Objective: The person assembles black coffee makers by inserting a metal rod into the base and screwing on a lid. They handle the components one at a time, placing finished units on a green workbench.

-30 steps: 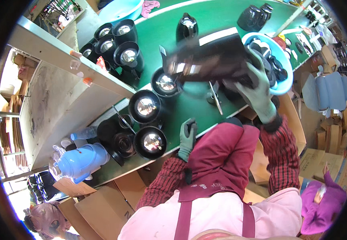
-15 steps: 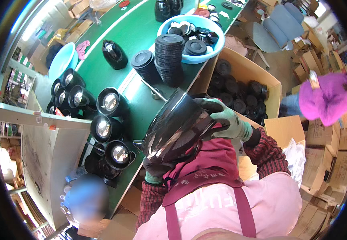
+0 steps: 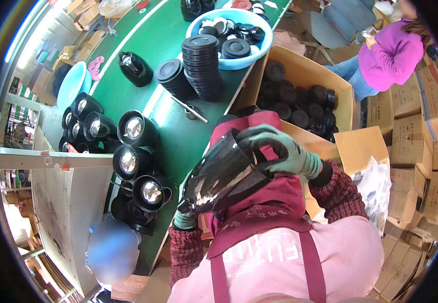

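Over my lap, I see both gloved hands gripping the black kettle body point(image 3: 222, 174): right hand point(image 3: 274, 149) curled around its handle, left hand point(image 3: 184, 219) clasping underneath.

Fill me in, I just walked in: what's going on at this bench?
A person in a pink apron holds a black kettle body in their lap. The right hand grips its top; the left hand steadies the lower end. More kettle bodies sit on the green bench, beside stacked black lids.
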A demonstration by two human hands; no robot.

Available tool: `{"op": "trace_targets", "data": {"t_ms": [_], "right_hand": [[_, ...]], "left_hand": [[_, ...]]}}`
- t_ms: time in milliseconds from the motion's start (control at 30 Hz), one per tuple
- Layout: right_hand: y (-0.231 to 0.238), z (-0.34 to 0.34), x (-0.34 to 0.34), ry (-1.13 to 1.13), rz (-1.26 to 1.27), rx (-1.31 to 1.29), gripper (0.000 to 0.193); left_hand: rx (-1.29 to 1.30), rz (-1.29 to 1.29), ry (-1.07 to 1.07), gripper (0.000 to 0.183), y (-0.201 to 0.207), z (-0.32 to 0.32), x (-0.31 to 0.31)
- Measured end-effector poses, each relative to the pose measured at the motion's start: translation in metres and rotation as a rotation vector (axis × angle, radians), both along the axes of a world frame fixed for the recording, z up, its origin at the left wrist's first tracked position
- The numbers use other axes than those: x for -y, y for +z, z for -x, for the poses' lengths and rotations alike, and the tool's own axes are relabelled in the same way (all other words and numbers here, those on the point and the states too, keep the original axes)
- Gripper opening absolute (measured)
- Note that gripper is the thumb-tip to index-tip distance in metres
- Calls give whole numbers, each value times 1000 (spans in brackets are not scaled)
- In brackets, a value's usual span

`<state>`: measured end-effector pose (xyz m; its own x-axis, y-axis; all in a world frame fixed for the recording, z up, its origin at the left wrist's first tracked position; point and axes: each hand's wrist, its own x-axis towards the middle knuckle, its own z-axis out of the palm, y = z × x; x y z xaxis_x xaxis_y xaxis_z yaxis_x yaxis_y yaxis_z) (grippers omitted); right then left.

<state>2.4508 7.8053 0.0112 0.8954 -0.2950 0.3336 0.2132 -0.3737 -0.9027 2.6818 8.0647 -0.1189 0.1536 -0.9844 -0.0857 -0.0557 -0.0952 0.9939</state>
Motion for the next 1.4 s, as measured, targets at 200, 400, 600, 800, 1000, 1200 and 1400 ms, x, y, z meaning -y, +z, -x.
{"op": "trace_targets", "data": {"t_ms": [200, 400, 600, 800, 1000, 1200, 1400], "right_hand": [[-3, -33, -1, 126, -22, -74, 43], [-2, -169, 155, -134, 337, -143, 49], [-71, -297, 308, -467, 749, -843, 109], [-24, -279, 182, -434, 906, -970, 125], [-32, -306, 182, -556, 855, -959, 109], [-15, -286, 204, -721, 842, -787, 121], [-1, -167, 104, -6, -386, 112, 91]], "left_hand": [[-1, 80, 48, 62, -4, 21, 21], [-32, 52, 215, 62, -21, 25, -1], [-10, 43, 283, 61, -30, 14, -17], [26, 48, 409, 60, -29, 16, -21], [319, 138, 482, 60, -4, 18, 7], [1014, 302, 417, 60, 30, -1, 50], [925, 231, 367, 54, -58, -27, -6]]}}
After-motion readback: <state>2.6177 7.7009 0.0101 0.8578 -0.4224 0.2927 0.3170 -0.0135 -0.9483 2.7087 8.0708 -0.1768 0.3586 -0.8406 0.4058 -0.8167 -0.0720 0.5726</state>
